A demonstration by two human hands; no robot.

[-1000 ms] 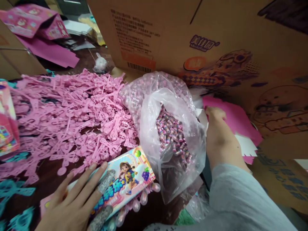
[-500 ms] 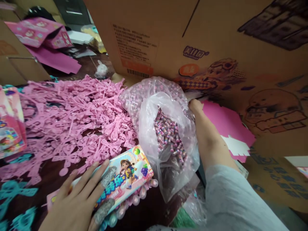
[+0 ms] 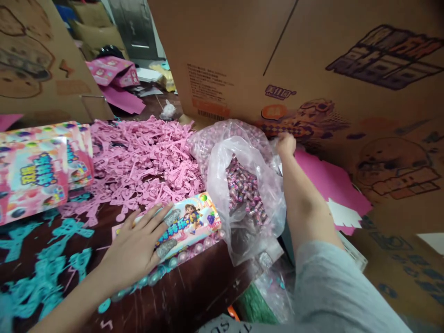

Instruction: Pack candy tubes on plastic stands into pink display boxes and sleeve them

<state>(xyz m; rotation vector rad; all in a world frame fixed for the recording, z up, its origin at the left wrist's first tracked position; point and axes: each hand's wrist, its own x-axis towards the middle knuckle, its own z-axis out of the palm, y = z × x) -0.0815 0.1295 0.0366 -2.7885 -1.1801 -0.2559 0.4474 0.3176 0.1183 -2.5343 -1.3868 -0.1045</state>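
My left hand (image 3: 138, 245) lies flat with fingers stretched over a colourful printed card pack (image 3: 194, 219); silvery tape wraps two fingertips. Clear pink and teal balls (image 3: 182, 256) stick out along the pack's near edge. Right of it stands an open clear plastic bag (image 3: 222, 162) full of small purple-pink wrapped pieces (image 3: 244, 187). My right hand (image 3: 286, 144) is closed beside the bag's far right side, close to the large carton. Its fingertips are hidden, so what they grip cannot be made out.
Pink plastic bow-shaped pieces (image 3: 145, 162) are heaped behind the pack, teal ones (image 3: 45, 273) at the left. More printed packs (image 3: 33, 178) rest at far left. A large cardboard carton (image 3: 236, 46) walls off the back right, with pink card sheets (image 3: 329, 185) beside my right arm.
The view has shifted left, bringing the printed packs and teal pieces further in. My left hand stays flat on the card pack. My right hand has risen slightly beside the bag, its fingers now curled.
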